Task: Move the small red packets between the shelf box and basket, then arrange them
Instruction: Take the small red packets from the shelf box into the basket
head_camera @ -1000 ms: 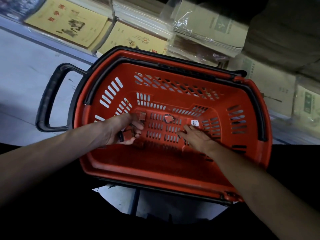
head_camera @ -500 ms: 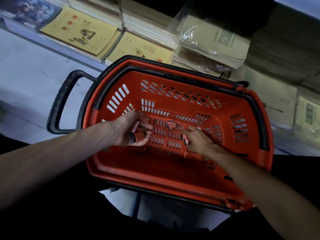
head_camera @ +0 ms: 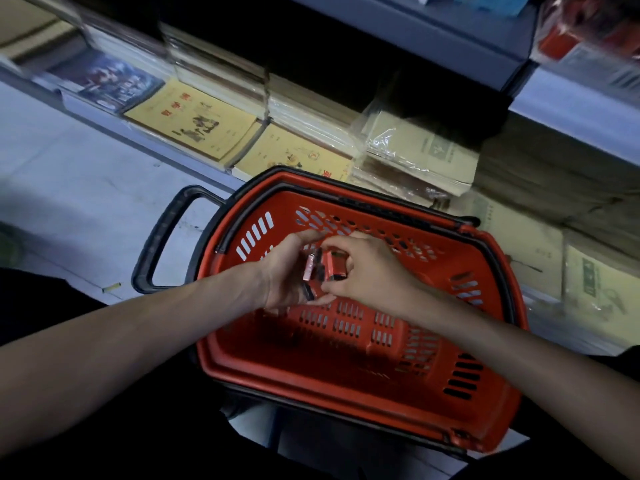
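1. The shelf of yellow notebooks [head_camera: 194, 123] runs across 12 o'clock, pretty dim.
2. The basket [head_camera: 346, 386] sits below it, red, with its black handle [head_camera: 156, 244] sticking out at 9 o'clock.
3. The left hand [head_camera: 287, 275] cups a few small red packets [head_camera: 332, 268] in curled fingers, over the basket's 11 o'clock corner.
4. The right hand [head_camera: 367, 268] meets it from 3 o'clock, thumb and fingers pinching one packet.
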`<state>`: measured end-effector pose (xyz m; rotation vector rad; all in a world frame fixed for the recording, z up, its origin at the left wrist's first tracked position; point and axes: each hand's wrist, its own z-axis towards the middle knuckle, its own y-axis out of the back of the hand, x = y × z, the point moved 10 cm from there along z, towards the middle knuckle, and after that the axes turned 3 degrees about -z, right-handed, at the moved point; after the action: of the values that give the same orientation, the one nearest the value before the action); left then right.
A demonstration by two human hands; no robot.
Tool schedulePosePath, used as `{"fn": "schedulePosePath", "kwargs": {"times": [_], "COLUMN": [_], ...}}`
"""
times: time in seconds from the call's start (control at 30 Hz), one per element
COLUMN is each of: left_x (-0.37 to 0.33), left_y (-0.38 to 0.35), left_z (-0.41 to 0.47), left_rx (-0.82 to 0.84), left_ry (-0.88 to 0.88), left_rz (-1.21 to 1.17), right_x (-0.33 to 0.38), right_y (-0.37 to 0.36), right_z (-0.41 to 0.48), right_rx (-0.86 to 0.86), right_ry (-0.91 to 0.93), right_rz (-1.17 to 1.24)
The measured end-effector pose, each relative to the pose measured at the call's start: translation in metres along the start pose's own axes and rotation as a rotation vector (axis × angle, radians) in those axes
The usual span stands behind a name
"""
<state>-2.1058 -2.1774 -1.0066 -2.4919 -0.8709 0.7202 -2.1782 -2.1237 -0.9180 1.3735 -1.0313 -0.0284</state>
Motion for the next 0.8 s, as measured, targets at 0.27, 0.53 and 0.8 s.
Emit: {"fn": "schedulePosePath", "kwargs": {"times": [0.27,0.53,0.8], "left_x": [-0.038,-0.027,-0.020], "left_y": [-0.004,0.040,0.061], "left_z": [-0.015,-0.004,-0.002], "left_rx": [0.093,-0.061,-0.145], "left_ry": [-0.183,-0.156,-0.120], "left_rz": [-0.037,-0.032,-0.071], "right_x": [-0.023,-0.154,-0.187], "right_y": [0.037,-0.105,-0.205], "right_z": [0.004,0.014,0.021], "right_rx": [-0.276,0.185,0.431], "right_ry": [-0.139,-0.209,-0.077], "right_rz": [0.393,-0.246,-0.561]}}
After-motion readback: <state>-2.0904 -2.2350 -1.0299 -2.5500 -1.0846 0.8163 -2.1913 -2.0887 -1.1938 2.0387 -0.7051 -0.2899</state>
